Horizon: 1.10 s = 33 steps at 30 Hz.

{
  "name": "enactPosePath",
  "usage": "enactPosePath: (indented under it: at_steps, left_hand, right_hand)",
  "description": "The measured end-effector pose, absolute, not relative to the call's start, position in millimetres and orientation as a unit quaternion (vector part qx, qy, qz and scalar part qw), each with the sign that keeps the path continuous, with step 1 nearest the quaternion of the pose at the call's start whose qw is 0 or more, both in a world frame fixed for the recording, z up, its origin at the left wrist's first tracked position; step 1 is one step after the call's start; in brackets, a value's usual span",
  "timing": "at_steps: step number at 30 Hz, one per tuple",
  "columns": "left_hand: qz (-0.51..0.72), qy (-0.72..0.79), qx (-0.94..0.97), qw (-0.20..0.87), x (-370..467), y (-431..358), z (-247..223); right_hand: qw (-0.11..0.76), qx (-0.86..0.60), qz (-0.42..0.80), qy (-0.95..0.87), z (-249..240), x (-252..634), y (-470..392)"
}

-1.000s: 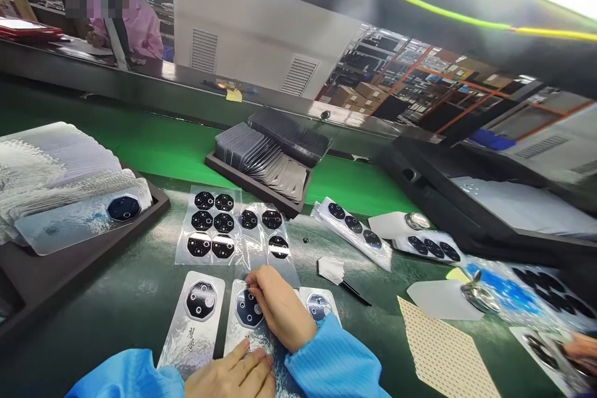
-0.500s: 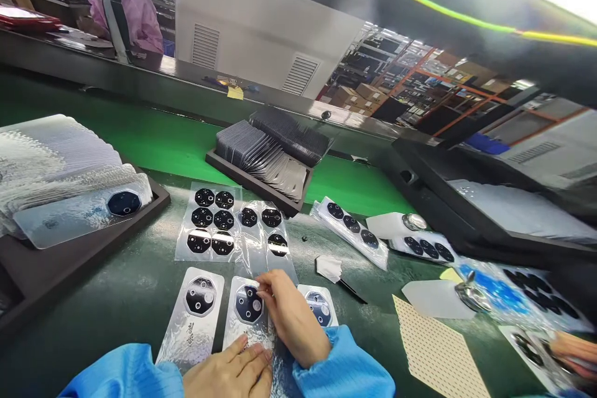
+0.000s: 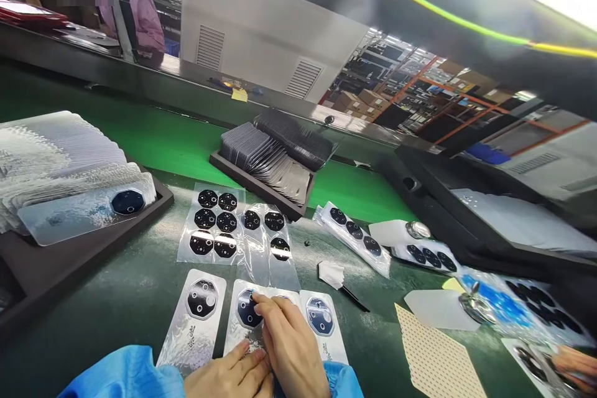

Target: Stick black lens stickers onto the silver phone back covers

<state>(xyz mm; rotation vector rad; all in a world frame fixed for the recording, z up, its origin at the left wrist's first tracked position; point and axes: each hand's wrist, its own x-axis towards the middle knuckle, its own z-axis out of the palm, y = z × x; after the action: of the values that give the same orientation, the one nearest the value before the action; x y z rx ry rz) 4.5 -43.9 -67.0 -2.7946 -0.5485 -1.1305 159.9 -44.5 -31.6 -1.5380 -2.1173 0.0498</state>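
Silvery panels with dark octagonal patches lie in a row at the bottom centre: a left panel point(image 3: 189, 339), a middle panel point(image 3: 232, 333) and a right panel point(image 3: 333, 339). My left hand point(image 3: 233, 376) rests flat on the lower part of the middle panel, fingers spread. My right hand point(image 3: 291, 342) lies over the same panel, its fingertips on the edge of the dark patch point(image 3: 247, 310); its fingers are bent close together and cover part of another patch. Above them, a clear sheet point(image 3: 184, 252) of black octagons and a second clear sheet point(image 3: 254, 261) lie on the bench.
A tray of silvery panels point(image 3: 161, 196) stands left, a tray of dark plates point(image 3: 298, 208) at centre back. On the right are a black tool with white tip point(image 3: 354, 298), a dotted beige sheet point(image 3: 436, 348) and another person's hand point(image 3: 576, 364). A person in pink point(image 3: 144, 18) is behind.
My right hand has moved down and turned, from a pinch at the patch's upper right edge to fingertips resting on the patch. More of the right panel shows. My left hand has barely moved.
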Motion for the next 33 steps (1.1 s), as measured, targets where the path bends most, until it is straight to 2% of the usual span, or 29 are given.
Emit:
enactPosePath:
  at_steps: [10, 15, 23, 28, 33]
  left_hand:
    - [-0.332, -0.179, -0.925, 0.030, 6.7, -51.5, -83.7]
    - [-0.334, -0.195, -0.921, 0.040, 5.7, -53.0, -84.0]
    - [-0.372, -0.190, -0.908, 0.014, 8.5, -48.6, -74.6]
    - [-0.357, -0.176, -0.917, 0.017, 7.5, -47.0, -72.0]
    - [-0.393, -0.194, -0.899, 0.017, 8.9, -48.9, -76.7]
  right_hand:
    - [0.194, -0.496, -0.058, -0.844, -28.0, 160.1, -40.5]
    - [0.171, -0.543, -0.071, -0.819, -22.0, 162.0, -43.9]
    - [0.228, -0.596, -0.044, -0.769, -29.1, 140.6, -47.9]
    - [0.201, -0.565, -0.047, -0.799, -24.5, 144.7, -44.9]
    - [0.202, -0.597, -0.060, -0.774, -23.1, 148.3, -45.2]
